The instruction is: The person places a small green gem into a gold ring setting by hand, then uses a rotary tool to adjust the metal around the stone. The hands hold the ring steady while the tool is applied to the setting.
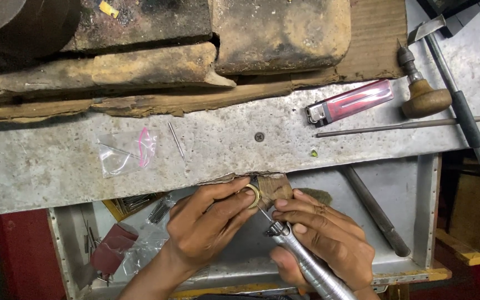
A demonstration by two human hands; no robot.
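Note:
My left hand pinches a small gold ring between thumb and fingers, pressed against a worn wooden bench pin at the bench edge. My right hand grips a silver rotary handpiece like a pen. Its thin bit points up and left and touches the ring. Both hands sit over an open metal drawer.
On the grey metal bench top lie a small clear plastic bag, a thin pin, a red lighter, a wooden-handled graver, a long needle file and a hammer. Charred blocks sit behind. A file lies in the drawer.

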